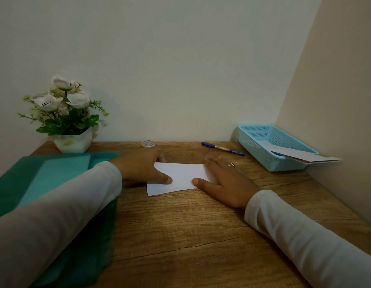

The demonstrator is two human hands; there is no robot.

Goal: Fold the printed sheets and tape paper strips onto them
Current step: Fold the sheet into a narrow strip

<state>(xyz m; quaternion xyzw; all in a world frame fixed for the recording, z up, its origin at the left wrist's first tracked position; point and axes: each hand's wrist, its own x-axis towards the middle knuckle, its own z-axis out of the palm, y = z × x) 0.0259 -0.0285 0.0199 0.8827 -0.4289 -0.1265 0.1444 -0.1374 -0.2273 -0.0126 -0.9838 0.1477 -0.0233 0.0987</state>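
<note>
Folded white sheet point(181, 178) lies flat mid-desk point(180, 235), long axis running left-right. Left hand point(142, 168) and right hand point(224, 181) press its ends, fingers straight. Woodgrain top, smooth paper.

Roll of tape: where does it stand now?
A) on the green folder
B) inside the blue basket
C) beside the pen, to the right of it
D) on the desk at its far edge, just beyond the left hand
D: the roll of tape stands on the wooden desk at its far edge, just beyond the left hand, which rests on the white sheet.
</note>
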